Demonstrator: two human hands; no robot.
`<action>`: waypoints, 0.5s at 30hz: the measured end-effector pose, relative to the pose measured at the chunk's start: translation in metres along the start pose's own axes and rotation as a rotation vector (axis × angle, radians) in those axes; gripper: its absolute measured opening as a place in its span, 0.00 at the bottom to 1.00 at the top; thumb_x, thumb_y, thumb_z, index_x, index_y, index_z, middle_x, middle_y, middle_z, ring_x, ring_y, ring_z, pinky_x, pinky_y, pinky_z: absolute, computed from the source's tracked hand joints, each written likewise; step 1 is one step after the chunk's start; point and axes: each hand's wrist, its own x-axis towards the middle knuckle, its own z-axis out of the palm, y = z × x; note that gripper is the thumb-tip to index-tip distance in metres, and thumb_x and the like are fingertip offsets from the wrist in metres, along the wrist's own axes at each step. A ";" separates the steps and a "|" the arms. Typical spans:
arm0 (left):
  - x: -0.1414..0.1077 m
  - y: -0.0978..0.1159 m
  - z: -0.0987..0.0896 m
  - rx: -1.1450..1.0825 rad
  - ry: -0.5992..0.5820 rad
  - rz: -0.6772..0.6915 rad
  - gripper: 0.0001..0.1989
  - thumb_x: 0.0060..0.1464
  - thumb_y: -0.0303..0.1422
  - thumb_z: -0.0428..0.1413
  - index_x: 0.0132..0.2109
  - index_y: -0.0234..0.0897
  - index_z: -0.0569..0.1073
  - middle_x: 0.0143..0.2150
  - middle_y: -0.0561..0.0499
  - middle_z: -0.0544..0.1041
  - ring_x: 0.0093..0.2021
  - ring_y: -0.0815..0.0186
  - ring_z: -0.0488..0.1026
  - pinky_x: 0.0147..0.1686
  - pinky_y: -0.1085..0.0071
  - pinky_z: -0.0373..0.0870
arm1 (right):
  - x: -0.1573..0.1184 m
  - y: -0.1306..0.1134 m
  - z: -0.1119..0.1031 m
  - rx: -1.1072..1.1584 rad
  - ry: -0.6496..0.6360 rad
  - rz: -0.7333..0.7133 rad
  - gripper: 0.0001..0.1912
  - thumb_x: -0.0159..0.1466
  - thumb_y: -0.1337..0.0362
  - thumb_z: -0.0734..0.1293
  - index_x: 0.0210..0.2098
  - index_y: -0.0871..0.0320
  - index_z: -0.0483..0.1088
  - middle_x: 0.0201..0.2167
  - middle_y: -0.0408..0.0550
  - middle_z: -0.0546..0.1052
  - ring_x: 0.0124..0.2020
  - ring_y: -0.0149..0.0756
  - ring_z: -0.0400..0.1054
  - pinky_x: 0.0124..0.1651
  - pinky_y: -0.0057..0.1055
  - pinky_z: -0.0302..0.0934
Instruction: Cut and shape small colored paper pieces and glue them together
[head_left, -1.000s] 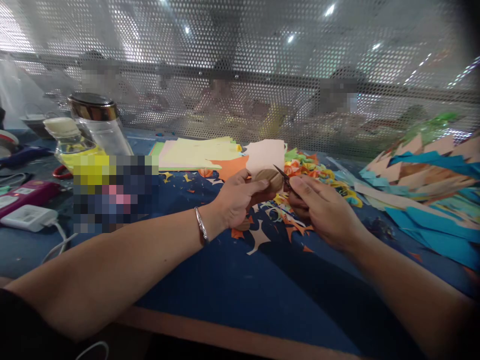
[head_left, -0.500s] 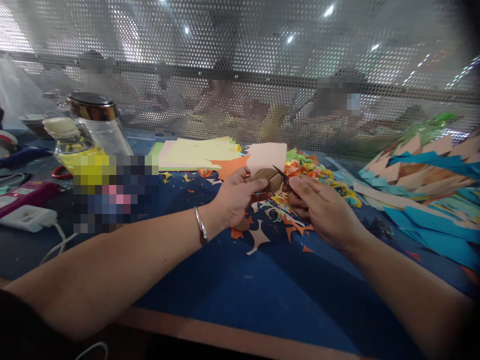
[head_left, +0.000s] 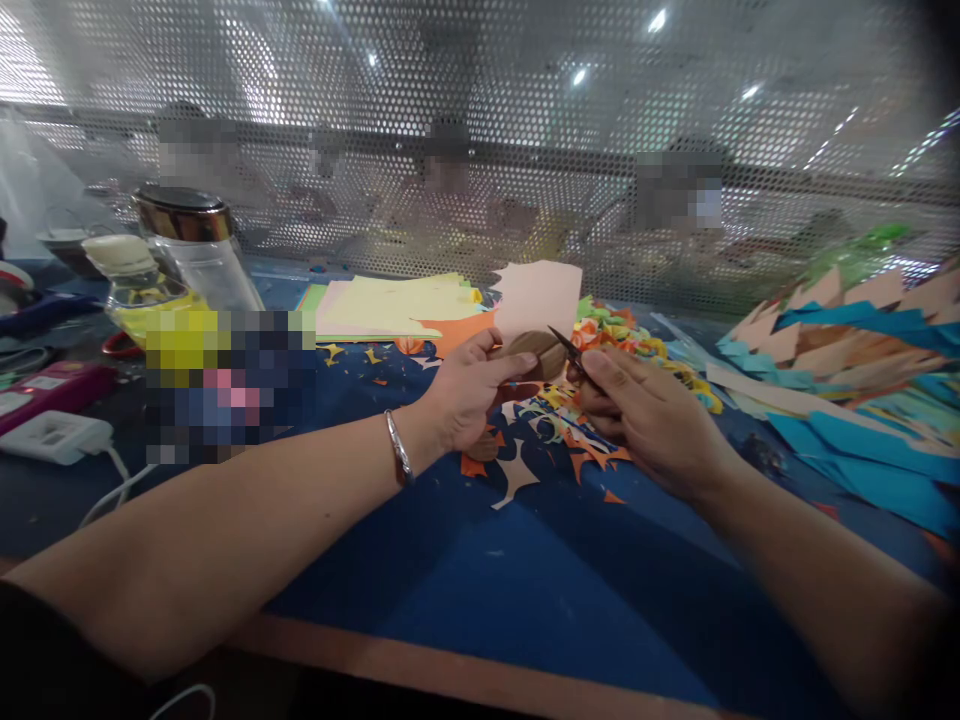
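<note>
A brown disc (head_left: 546, 355) is sitting above the middle of the table (head_left: 390, 570), in the left hand (head_left: 469, 395). The thumb is pressing on its near face while other fingers are curling behind, partly out of sight. A pale pink sheet (head_left: 540, 297) is standing up behind the disc, its left edge showing jagged cuts; whether the fingers are also pinching it cannot be told.

The right hand (head_left: 649, 412) is grasping dark scissors (head_left: 564, 343), thumb and fingers closing around the handles and mostly hiding them. The tip is pointing up and left at the disc's right edge; whether it is touching cannot be told.

Paper scraps (head_left: 517, 478) are lying below the hands, and a second disc (head_left: 487, 446) is resting just beneath the left hand. An orange sheet (head_left: 461, 330) is lying behind that hand, beside a paper stack (head_left: 382, 305). A bright pile (head_left: 615, 330) is spreading behind the right hand. Farther right, pointed papers (head_left: 825, 330) are lying behind blue sheets (head_left: 877, 460).

At far left, a yellow bottle (head_left: 135, 290) is standing beside a tumbler (head_left: 202, 270), with a white charger (head_left: 56, 437) lying nearer. A perforated screen (head_left: 480, 60) is rising beyond the table, with people showing dimly through it.
</note>
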 end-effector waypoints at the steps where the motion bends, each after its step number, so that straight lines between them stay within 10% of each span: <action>1: 0.000 0.000 0.000 -0.002 -0.004 0.003 0.13 0.50 0.25 0.69 0.42 0.35 0.76 0.40 0.50 0.81 0.37 0.69 0.78 0.37 0.72 0.73 | 0.000 -0.001 0.000 -0.001 0.001 0.001 0.30 0.65 0.38 0.71 0.29 0.52 0.55 0.22 0.33 0.49 0.21 0.25 0.38 0.19 0.24 0.37; 15: -0.003 0.000 0.002 -0.057 -0.019 -0.020 0.12 0.51 0.24 0.68 0.41 0.35 0.75 0.38 0.50 0.82 0.35 0.68 0.79 0.42 0.67 0.75 | 0.000 0.000 -0.001 -0.011 0.039 -0.002 0.33 0.60 0.34 0.73 0.28 0.52 0.55 0.22 0.34 0.51 0.21 0.24 0.40 0.18 0.23 0.39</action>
